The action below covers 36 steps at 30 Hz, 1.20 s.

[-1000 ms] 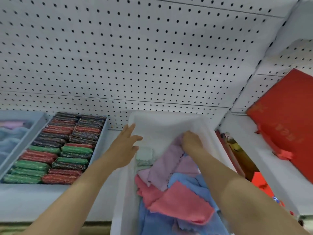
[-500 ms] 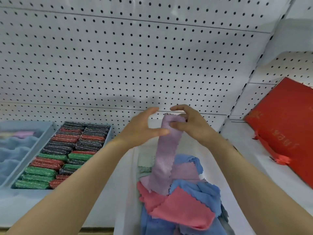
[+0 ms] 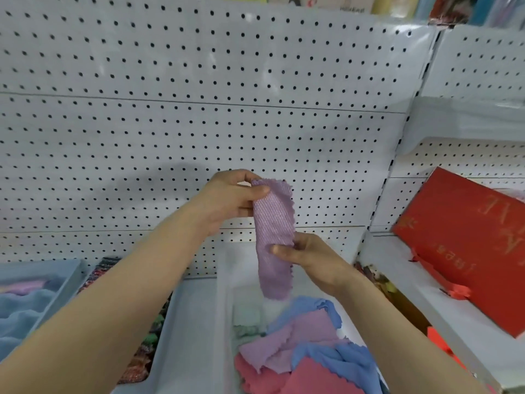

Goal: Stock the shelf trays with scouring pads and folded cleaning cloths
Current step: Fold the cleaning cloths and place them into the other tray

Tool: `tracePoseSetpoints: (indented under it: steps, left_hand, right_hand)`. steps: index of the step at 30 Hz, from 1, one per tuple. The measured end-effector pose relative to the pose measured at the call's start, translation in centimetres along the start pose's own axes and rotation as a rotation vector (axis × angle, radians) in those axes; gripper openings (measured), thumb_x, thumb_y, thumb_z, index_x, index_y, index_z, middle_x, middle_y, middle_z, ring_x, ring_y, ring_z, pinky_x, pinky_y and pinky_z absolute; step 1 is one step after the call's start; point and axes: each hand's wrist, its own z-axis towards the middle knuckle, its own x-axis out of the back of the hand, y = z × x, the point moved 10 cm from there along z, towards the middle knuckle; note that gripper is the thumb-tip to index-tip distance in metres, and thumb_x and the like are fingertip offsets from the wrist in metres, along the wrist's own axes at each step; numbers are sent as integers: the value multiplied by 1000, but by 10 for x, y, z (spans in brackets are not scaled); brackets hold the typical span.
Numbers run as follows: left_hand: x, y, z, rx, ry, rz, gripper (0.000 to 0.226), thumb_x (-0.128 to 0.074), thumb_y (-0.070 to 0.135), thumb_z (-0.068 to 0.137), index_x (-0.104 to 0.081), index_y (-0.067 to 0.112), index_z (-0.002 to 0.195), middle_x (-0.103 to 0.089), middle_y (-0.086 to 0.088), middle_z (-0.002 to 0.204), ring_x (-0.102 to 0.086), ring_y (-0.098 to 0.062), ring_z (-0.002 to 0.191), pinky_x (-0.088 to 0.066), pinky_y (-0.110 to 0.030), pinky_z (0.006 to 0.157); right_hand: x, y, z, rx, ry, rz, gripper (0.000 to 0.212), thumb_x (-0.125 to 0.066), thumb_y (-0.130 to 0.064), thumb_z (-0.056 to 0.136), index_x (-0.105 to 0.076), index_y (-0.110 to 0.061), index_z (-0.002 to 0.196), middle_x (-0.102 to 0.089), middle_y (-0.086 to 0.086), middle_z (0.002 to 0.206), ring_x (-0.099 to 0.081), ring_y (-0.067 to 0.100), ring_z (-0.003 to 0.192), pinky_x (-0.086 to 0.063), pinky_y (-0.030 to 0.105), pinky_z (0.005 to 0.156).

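You hold 1 purple cloth [image 3: 274, 237] in the middle of the frame, in front of the pegboard wall [image 3: 199, 109] and above the white bin [image 3: 224, 308]. Your left hand [image 3: 230, 200] pinches its top edge between thumb and curled fingers. Your right hand [image 3: 306, 255] pinches it lower down, thumb on the front and fingers behind. The cloth hangs as a long narrow strip, so it looks folded lengthwise already, but I judge it still needs 1 more fold before it can go into a tray.

Below it, at the bottom centre of the frame, the white bin holds a loose pile of cloths [image 3: 306, 351] in purple, blue and pink. They lie crumpled and overlapping, not folded, so most of the cloth work is still left.

At the lower left, mostly hidden behind your left forearm, the tray of scouring pads [image 3: 142, 356] shows green, red and dark pads packed close together. From the small part visible it seems full, but I cannot tell this for the whole tray. At the far left edge another tray [image 3: 68, 275] holds blue and purple cloths [image 3: 22, 311] in soft rows; how much room it still has, I cannot say.

At the right of the frame, a red box [image 3: 468, 245] leans on the next shelf.
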Motion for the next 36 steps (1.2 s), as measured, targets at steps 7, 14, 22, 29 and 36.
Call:
tracePoseSetpoints:
  steps: [7,14,22,29,36]
  left_hand:
    - [25,-12,15,78,9,-132,15,-70,4,88,-68,10,101,-75,-6,94,-73,-17,80,-59,-26,67]
    - [52,-13,20,75,55,-157,29,-69,3,89,-66,16,115,-74,-10,106,-74,-19,85,-60,-28,71]
    - [62,-31,19,112,-14,-121,14,-66,7,92,-69,19,98,-71,-11,97,-68,-20,78,-58,-27,66]
    - [61,-48,16,144,-54,-189,17,-58,3,95,-74,9,98,-71,-8,92,-64,-14,71,-57,-21,61]
    - [33,-54,4,62,-175,-252,26,-68,15,80,-72,5,104,-73,-9,93,-69,-17,86,-58,-25,76]
  right_hand:
    - [-10,-6,2,-19,38,46,22,-71,-10,88,-74,2,106,-72,20,110,-67,20,94,-52,30,91]
    - [-33,-5,1,-126,-34,186,28,-75,-20,80,-76,-3,102,-74,12,105,-68,21,95,-50,38,98]
    - [-47,-48,-7,-13,-111,217,22,-77,-26,71,-80,-14,90,-76,7,96,-69,16,88,-53,29,88]
    - [-34,-83,-6,146,-45,192,34,-78,-32,73,-78,-7,96,-73,16,107,-66,21,96,-52,29,88]
    - [-9,-111,4,253,168,313,36,-71,-33,75,-76,-9,101,-60,-10,136,-61,2,119,-51,26,88]
